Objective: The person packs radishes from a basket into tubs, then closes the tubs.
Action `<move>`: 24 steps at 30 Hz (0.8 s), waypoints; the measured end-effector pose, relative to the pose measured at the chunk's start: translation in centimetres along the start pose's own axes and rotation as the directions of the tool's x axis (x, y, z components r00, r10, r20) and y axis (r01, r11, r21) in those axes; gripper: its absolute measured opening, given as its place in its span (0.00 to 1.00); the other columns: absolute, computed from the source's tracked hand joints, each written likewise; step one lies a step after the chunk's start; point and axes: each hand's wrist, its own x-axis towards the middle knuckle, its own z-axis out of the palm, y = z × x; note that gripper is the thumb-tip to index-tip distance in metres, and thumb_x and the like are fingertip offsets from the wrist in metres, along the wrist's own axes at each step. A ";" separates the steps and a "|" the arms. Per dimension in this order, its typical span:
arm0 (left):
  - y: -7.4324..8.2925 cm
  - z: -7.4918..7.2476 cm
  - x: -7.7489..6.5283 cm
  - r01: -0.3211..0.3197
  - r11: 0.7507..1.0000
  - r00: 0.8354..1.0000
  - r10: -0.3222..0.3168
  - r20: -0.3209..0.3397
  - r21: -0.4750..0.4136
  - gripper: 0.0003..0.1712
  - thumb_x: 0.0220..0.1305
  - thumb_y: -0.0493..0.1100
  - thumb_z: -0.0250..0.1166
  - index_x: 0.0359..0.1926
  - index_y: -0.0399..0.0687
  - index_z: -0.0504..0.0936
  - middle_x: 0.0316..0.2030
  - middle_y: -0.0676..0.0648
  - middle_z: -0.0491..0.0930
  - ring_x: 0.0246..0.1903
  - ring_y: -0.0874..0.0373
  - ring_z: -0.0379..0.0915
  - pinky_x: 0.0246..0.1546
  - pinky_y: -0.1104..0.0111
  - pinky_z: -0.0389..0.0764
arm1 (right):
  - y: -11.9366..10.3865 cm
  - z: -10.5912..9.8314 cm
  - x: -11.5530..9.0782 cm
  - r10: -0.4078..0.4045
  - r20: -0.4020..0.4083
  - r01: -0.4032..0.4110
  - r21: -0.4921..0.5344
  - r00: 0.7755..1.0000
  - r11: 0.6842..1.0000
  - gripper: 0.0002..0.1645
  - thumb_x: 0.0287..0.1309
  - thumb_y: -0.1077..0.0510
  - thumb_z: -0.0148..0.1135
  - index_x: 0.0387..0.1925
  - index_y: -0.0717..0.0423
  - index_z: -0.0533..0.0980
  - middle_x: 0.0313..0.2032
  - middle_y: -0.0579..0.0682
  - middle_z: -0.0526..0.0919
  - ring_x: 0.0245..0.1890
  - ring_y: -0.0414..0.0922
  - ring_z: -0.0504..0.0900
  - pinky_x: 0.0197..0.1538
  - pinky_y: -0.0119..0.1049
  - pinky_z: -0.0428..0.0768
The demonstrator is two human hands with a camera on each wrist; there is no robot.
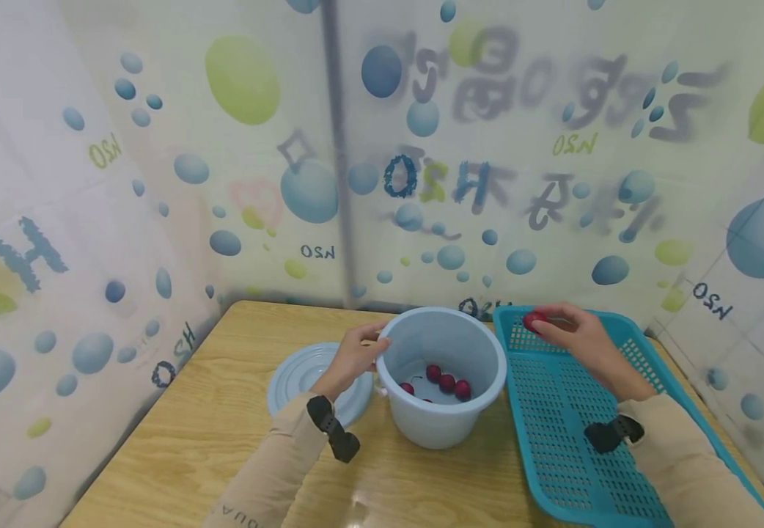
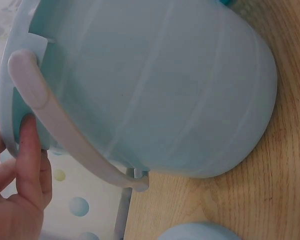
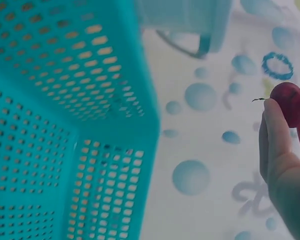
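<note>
A pale blue bucket (image 1: 438,429) stands upright on the table, several round dark-red fruits (image 1: 446,383) lying on its floor. My left hand (image 1: 355,357) grips the bucket's rim at the left; in the left wrist view its fingers (image 2: 30,160) curl under the rim beside the pale handle (image 2: 72,132). Over the far end of a turquoise basket (image 1: 527,455), my right hand (image 1: 580,334) pinches one dark-red round fruit (image 3: 289,104) between thumb and fingers. A thin dark stem sticks out from that fruit. The bucket's near wall hides part of its floor.
A round pale blue lid (image 1: 289,378) lies on the wooden table (image 1: 184,433) left of the bucket, partly behind my left wrist. The perforated basket sits close against the bucket's right side. A patterned curtain (image 1: 276,213) hangs behind the table.
</note>
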 end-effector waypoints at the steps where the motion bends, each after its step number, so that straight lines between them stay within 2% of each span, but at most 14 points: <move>1: 0.0 0.0 0.0 -0.002 1.000 1.000 0.002 0.002 0.000 0.22 0.61 0.43 0.56 0.58 0.56 0.70 0.48 0.42 0.71 0.41 0.51 0.73 0.30 0.65 0.79 | -0.3 0.1 0.1 -0.006 0.008 0.006 0.014 1.000 1.000 0.30 0.57 0.46 0.54 0.54 0.62 0.65 0.49 0.56 0.72 0.41 0.31 0.75 0.44 0.33 0.76; 4: 0.0 0.0 -0.1 -0.006 1.000 1.000 0.006 0.005 -0.003 0.22 0.61 0.42 0.56 0.58 0.55 0.70 0.47 0.41 0.71 0.41 0.50 0.73 0.30 0.64 0.79 | -1.2 0.6 0.4 -0.034 0.023 0.033 0.045 0.999 0.998 0.28 0.57 0.48 0.55 0.53 0.62 0.66 0.47 0.55 0.74 0.41 0.35 0.76 0.43 0.31 0.76; 6: 0.0 0.0 0.0 -0.009 1.000 1.000 0.010 0.007 -0.014 0.22 0.61 0.42 0.56 0.58 0.54 0.70 0.46 0.41 0.71 0.41 0.49 0.73 0.29 0.64 0.79 | -1.8 1.2 0.6 -0.057 0.034 0.055 0.064 0.998 0.996 0.27 0.57 0.50 0.56 0.52 0.63 0.67 0.46 0.57 0.75 0.42 0.40 0.78 0.43 0.32 0.76; 11: -0.1 0.0 0.1 -0.013 0.999 1.000 0.013 0.006 -0.030 0.23 0.61 0.42 0.56 0.58 0.51 0.70 0.44 0.40 0.71 0.41 0.47 0.73 0.28 0.65 0.79 | -2.8 2.5 1.1 -0.096 0.073 0.092 0.056 0.993 0.994 0.24 0.56 0.52 0.57 0.50 0.64 0.68 0.46 0.61 0.75 0.45 0.53 0.75 0.45 0.42 0.76; 16: -0.1 0.1 0.0 -0.005 1.000 1.000 0.005 0.007 -0.023 0.22 0.61 0.42 0.56 0.58 0.54 0.70 0.44 0.42 0.71 0.41 0.48 0.73 0.29 0.65 0.79 | -3.2 3.5 1.6 -0.135 0.106 0.129 0.058 0.985 0.990 0.22 0.55 0.53 0.58 0.48 0.62 0.70 0.46 0.58 0.74 0.48 0.55 0.72 0.45 0.46 0.76; 20: 0.0 0.1 -0.1 -0.002 1.000 1.000 0.002 0.008 -0.023 0.22 0.61 0.42 0.56 0.57 0.55 0.70 0.44 0.42 0.71 0.41 0.48 0.73 0.29 0.65 0.79 | -3.5 4.2 2.0 -0.128 0.119 0.123 0.050 0.985 0.991 0.23 0.53 0.51 0.60 0.48 0.58 0.71 0.47 0.55 0.74 0.48 0.53 0.72 0.45 0.47 0.75; 24: 0.0 0.0 0.0 -0.008 1.000 1.000 0.008 0.002 -0.021 0.22 0.61 0.41 0.56 0.57 0.54 0.71 0.44 0.41 0.71 0.41 0.47 0.73 0.29 0.65 0.79 | -3.8 4.9 2.4 -0.140 0.138 0.133 0.058 0.981 0.989 0.23 0.52 0.51 0.60 0.47 0.60 0.72 0.46 0.56 0.75 0.47 0.53 0.73 0.45 0.47 0.75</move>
